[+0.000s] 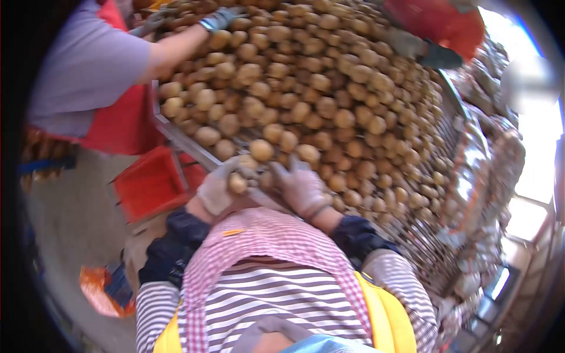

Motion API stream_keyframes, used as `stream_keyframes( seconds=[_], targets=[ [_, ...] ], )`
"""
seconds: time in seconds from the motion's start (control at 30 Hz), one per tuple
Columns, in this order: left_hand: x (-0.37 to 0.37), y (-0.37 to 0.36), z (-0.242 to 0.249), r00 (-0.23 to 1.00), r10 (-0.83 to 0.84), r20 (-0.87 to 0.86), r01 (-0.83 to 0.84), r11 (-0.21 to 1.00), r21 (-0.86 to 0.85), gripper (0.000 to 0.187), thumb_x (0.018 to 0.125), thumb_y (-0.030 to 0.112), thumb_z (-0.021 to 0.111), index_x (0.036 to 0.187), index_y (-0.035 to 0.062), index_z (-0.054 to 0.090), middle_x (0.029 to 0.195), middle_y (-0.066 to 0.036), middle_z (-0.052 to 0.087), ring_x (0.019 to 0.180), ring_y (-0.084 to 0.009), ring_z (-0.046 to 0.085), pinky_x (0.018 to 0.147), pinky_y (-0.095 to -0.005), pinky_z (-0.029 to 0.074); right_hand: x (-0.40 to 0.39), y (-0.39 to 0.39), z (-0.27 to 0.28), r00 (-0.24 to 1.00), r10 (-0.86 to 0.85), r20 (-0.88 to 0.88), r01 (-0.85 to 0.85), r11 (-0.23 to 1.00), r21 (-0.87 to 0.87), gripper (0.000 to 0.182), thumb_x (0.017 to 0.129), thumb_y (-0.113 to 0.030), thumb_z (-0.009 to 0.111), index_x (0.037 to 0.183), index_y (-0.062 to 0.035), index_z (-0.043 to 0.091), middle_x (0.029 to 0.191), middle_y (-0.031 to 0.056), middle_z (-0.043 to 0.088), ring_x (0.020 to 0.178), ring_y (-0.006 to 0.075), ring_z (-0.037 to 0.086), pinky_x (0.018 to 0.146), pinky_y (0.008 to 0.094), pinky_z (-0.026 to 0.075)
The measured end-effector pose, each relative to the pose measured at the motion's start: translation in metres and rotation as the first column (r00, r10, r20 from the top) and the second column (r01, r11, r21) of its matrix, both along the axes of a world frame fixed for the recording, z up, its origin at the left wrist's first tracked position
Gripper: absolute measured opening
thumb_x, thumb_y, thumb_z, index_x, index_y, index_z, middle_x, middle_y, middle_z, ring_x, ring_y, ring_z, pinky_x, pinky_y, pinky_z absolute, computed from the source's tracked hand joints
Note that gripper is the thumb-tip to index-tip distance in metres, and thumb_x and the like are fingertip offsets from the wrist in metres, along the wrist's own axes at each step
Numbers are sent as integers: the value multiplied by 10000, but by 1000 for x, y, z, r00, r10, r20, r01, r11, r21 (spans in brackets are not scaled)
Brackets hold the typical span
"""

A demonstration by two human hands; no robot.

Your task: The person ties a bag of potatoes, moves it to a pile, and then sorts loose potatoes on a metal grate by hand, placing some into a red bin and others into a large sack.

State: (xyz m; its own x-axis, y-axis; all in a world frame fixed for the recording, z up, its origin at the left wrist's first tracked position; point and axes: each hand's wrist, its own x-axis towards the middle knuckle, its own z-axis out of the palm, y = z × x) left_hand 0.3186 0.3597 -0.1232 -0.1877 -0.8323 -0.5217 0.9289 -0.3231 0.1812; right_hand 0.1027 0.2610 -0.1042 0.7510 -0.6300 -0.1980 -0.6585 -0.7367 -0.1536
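A broad heap of round, brown produce that looks like potatoes (259, 150) fills the metal sorting table in front of me. At its near edge, my left hand (216, 189), in a pale work glove, is closed around a small potato (238, 183). Opposite it, my right hand (301, 191), also gloved, reaches over the near potatoes with thumb and forefinger apart. A darker potato (268, 180) lies between the hands, beside the right fingertips. Motion blur softens the fingers, and some are hidden among the potatoes.
A co-worker's gloved hand (219, 19) reaches into the heap at upper left. Another co-worker's dark glove (440, 56) is at upper right. A red crate (152, 183) stands left of the table rim (191, 147). Filled sacks (471, 170) line the right side; an orange bag (99, 291) lies on the floor.
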Motion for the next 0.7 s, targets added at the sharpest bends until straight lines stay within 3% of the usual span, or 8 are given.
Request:
stream_keyframes(
  seconds=[0.07, 0.13, 0.17, 0.23, 0.33, 0.5, 0.6, 0.7],
  targets=[
    [0, -4, -2, 990, -128, 51, 126, 991, 48, 366, 1042, 386, 572, 910, 53, 650, 877, -94, 663, 880, -251, 673, 786, -385, 575, 14, -7, -10, 999, -19, 29, 18, 999, 33, 373, 867, -158, 646, 1237, -208, 641, 1224, 224, 582, 1010, 336, 678, 731, 456, 580],
    [-9, -8, -18, 996, -57, -70, 58, 998, 18, 309, 1045, 354, 575, 952, 70, 651, 855, -71, 665, 809, -229, 669, 758, -385, 573, 36, -15, -5, 994, -58, -89, 68, 992, 105, 250, 851, -135, 670, 1098, -161, 640, 1119, 182, 610, 972, 339, 702, 711, 446, 604],
    [-11, -9, -5, 997, -25, -79, 27, 999, 23, 299, 1052, 342, 563, 961, 71, 647, 844, -59, 664, 770, -209, 661, 715, -352, 575, 37, -19, -2, 999, -31, 14, 29, 992, 120, 272, 827, -123, 701, 1090, -152, 638, 1073, 174, 614, 922, 347, 708, 705, 449, 613],
    [-6, -4, 2, 895, -202, 398, 208, 978, 28, 409, 1074, 408, 498, 1000, 44, 668, 881, -69, 683, 687, -156, 664, 625, -263, 558, 37, -28, 11, 1000, 15, 18, -19, 979, 203, 312, 792, -114, 741, 1082, -144, 632, 1127, 182, 586, 890, 355, 710, 690, 456, 605],
    [-5, -1, 23, 911, -343, 227, 301, 932, 202, 477, 1042, 466, 520, 1075, 18, 682, 928, -122, 736, 626, -156, 675, 515, -250, 535, 29, -25, -6, 997, 67, 26, -70, 989, 130, 359, 851, -89, 677, 1191, -190, 617, 1274, 213, 537, 909, 358, 711, 667, 464, 597],
    [-14, 4, 21, 835, -487, 254, 446, 871, 204, 493, 1026, 498, 545, 1101, 29, 679, 905, -137, 736, 564, -155, 666, 515, -252, 538, 18, -13, 12, 987, 6, -163, 19, 988, 151, 387, 887, -88, 635, 1251, -209, 584, 1436, 249, 458, 936, 364, 728, 685, 478, 608],
    [-14, 1, 18, 874, -448, 190, 409, 888, 212, 507, 1023, 508, 550, 1108, 25, 676, 893, -132, 735, 575, -158, 675, 512, -259, 538, 28, -15, 16, 979, -28, -204, 72, 975, 211, 455, 896, -73, 610, 1325, -218, 570, 1422, 244, 438, 904, 399, 719, 729, 489, 608],
    [-15, -2, 17, 892, -417, 174, 389, 905, 173, 530, 1009, 526, 577, 1132, 19, 669, 947, -135, 737, 584, -167, 678, 515, -264, 539, 41, -24, -12, 993, 27, -115, -13, 992, 122, 341, 893, -114, 639, 1221, -191, 589, 1185, 215, 542, 849, 365, 718, 635, 481, 588]
  ],
)
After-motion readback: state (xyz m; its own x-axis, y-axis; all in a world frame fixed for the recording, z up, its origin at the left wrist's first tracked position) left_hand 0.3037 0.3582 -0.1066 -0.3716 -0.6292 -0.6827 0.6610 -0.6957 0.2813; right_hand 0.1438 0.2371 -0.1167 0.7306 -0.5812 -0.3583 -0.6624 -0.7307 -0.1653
